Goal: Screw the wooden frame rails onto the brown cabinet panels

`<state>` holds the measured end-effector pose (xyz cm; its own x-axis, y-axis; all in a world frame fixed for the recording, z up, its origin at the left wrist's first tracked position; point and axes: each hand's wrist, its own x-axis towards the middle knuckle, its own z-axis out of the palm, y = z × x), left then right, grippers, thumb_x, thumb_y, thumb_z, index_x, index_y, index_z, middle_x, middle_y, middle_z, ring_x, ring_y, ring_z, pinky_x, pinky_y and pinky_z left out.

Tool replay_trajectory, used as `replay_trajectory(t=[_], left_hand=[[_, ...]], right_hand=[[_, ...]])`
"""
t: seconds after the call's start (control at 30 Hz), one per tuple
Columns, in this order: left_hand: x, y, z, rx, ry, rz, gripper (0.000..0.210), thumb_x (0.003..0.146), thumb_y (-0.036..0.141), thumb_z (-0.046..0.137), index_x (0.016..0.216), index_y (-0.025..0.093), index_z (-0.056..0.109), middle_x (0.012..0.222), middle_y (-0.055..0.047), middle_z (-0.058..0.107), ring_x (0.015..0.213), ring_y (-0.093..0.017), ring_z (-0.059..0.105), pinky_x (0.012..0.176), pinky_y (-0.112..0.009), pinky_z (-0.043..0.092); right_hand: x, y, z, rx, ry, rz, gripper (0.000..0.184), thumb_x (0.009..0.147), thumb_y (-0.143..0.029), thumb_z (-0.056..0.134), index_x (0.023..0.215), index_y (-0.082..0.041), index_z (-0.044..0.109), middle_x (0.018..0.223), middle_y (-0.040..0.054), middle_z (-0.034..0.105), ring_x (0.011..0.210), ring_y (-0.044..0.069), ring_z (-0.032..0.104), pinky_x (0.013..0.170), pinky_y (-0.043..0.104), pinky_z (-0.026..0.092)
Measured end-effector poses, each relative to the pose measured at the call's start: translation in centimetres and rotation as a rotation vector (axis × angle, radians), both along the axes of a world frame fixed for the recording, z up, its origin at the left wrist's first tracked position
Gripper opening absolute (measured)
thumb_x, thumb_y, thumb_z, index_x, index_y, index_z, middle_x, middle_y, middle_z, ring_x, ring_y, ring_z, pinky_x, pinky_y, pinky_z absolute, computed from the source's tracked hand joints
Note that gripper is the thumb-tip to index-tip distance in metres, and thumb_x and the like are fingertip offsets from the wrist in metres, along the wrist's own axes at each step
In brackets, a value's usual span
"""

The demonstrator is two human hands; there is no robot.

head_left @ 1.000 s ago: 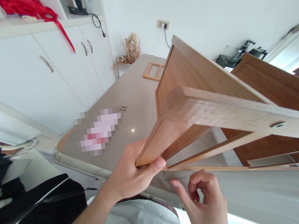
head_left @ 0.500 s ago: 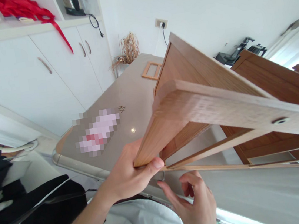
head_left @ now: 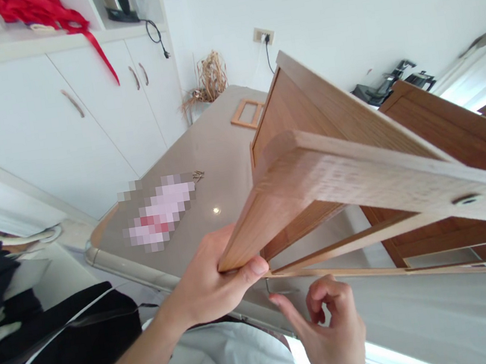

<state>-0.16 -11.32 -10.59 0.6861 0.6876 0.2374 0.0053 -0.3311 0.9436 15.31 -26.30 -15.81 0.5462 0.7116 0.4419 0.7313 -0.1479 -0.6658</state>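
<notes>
My left hand (head_left: pixel 220 276) grips the lower corner of a wooden furniture frame (head_left: pixel 279 182), the thumb in front and the fingers behind the board. The frame stands tilted in view, with slanted boards, a panel and a dark round hole in its pale upper board. Just below that corner, a thin bent metal rod (head_left: pixel 282 291), like a hex key, sticks out. My right hand (head_left: pixel 325 322) is beside the rod, its thumb stretched towards it and its fingers curled but apart from the thumb. Nothing shows between them.
The frame rests on a grey-beige table (head_left: pixel 184 154). On it lie a small wooden frame piece (head_left: pixel 241 122), several screws (head_left: pixel 198 175) and a blurred pink packet (head_left: pixel 163 212). White cabinets (head_left: pixel 103 99) stand left; dried plants (head_left: pixel 209 80) are behind. Dark clothing lies at lower left.
My right hand has moved slightly right, away from the frame's corner, with thumb and fingers still apart. My left hand keeps its grip on the frame.
</notes>
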Motion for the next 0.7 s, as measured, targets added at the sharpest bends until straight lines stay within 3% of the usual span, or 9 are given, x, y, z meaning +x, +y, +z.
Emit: replay_trajectory(t=[0.2,0.53,0.7], left_hand=[[0.05,0.03,0.01,-0.006,0.004,-0.002,0.05,0.104,0.062,0.052,0.083,0.017,0.056,0.071,0.004,0.051,0.061,-0.009,0.046,0.057,-0.024,0.036],[-0.02,0.04,-0.19,-0.016,0.018,-0.005,0.052,0.104,0.063,0.052,0.08,0.017,0.054,0.071,0.003,0.05,0.061,-0.01,0.046,0.057,-0.025,0.036],[-0.1,-0.07,-0.12,-0.024,0.02,-0.004,0.049,0.104,0.06,0.053,0.082,0.017,0.054,0.072,0.003,0.05,0.062,-0.01,0.046,0.058,-0.025,0.036]], right_hand=[[0.48,0.68,-0.76,0.052,-0.156,0.042,0.055,0.083,-0.066,0.079,0.089,-0.026,0.043,0.064,-0.0137,0.041,0.046,0.005,0.039,0.049,0.018,0.036],[0.52,0.77,-0.15,0.044,-0.178,0.098,0.048,0.089,-0.064,0.074,0.091,-0.026,0.046,0.063,-0.0133,0.041,0.045,0.006,0.042,0.047,0.018,0.038],[0.18,0.92,-0.08,0.073,-0.29,0.116,0.041,0.094,-0.057,0.073,0.092,-0.025,0.048,0.065,-0.012,0.043,0.046,0.005,0.043,0.048,0.019,0.037]])
